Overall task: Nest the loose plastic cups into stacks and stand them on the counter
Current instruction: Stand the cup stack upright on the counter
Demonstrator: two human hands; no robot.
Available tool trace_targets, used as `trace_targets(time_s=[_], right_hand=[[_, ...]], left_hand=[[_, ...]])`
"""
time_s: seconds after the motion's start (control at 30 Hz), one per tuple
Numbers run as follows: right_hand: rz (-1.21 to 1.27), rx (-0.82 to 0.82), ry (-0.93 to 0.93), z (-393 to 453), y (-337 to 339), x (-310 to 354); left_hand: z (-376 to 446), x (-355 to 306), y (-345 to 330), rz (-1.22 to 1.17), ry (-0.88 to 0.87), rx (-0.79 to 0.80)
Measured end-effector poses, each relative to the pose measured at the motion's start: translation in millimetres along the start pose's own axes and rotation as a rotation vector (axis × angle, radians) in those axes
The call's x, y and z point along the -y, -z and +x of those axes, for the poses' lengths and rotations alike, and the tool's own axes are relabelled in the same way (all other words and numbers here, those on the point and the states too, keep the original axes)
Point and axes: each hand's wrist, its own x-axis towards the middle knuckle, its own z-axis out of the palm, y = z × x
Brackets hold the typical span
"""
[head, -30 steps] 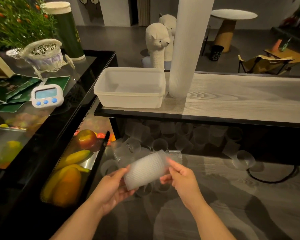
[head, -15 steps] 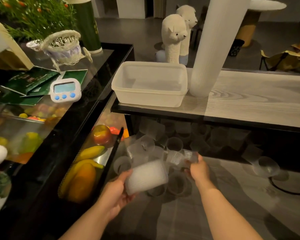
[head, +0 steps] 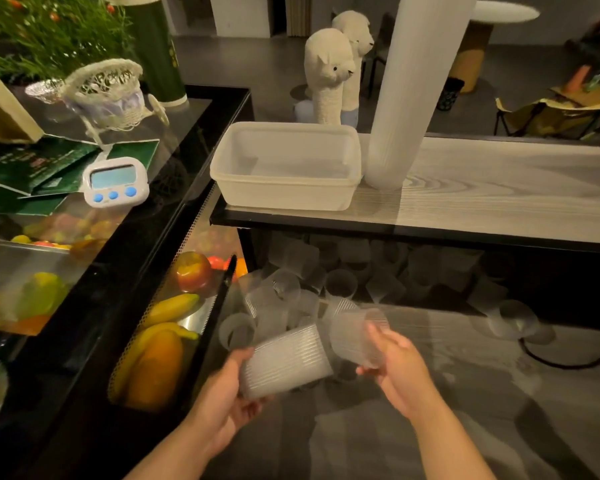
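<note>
**Single cup about to join the short stack**

The left hand (head: 222, 403) grasps a short nested stack (head: 286, 360) on its side at 6 o'clock; the right hand (head: 400, 367) pinches one cup (head: 355, 337) just beside the stack's open mouth. Loose cups (head: 291, 289) lie on the floor under the surface (head: 499, 202), where a tall stack (head: 409, 88) stands at 1 o'clock. They look light, thin and easily crushed, with ribbed walls; hold mid-wall, gently.
</note>
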Motion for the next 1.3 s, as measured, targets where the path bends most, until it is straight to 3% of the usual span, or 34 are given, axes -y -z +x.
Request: trace_targets(time_s=[0.17,0.37,0.43,0.53,0.6,0.67,0.77,0.87,1.0,1.1,1.2,1.3], right_hand=[[-0.256,0.34,-0.062,-8.4,-10.4,-1.9],[-0.482,0.45,-0.065,0.0,-29.0,-16.7],[-0.477,0.339,-0.044,6.8,-36.4,-19.3],[-0.381,-0.164,-0.023,47.6,-33.1,-24.9],[-0.698,-0.369,0.058,79.8,-17.3,-31.0],[-0.967,-0.324,0.109,96.8,-7.9,-34.8],[-1.03,-0.195,0.115,98.6,-14.1,-28.8],[-1.064,-0.22,0.154,103.4,-14.4,-31.3],[-0.879,-0.316,0.289,84.0,-10.8,-32.0],[-0.462,-0.385,0.38,47.6,-16.2,-18.8],[-0.161,-0.267,0.412,8.5,-28.7,-11.0],[-0.192,-0.168,0.425,-15.7,-43.0,-10.8]], left_hand=[[-11.2,-4.1,0.8,0.061,-0.02,0.107],[-21.9,-12.5,2.2,0.108,-0.071,0.162],[-22.1,-17.0,3.6,0.08,-0.13,0.141],[-19.8,-25.2,9.4,-0.002,-0.219,0.081],[-18.3,-28.3,13.8,-0.036,-0.24,0.029],[-15.9,-28.5,16.6,-0.038,-0.239,-0.008],[-11.5,-26.4,19.6,-0.035,-0.213,-0.038],[-5.2,-23.1,24.4,0.0,-0.206,-0.071],[-1.5,-20.9,25.3,0.023,-0.219,-0.087],[-1.8,-16.5,21.6,0.012,-0.215,-0.09],[-4.3,-14.3,17.0,-0.005,-0.221,-0.094],[-10.3,-13.7,10.2,-0.022,-0.2,-0.077]])
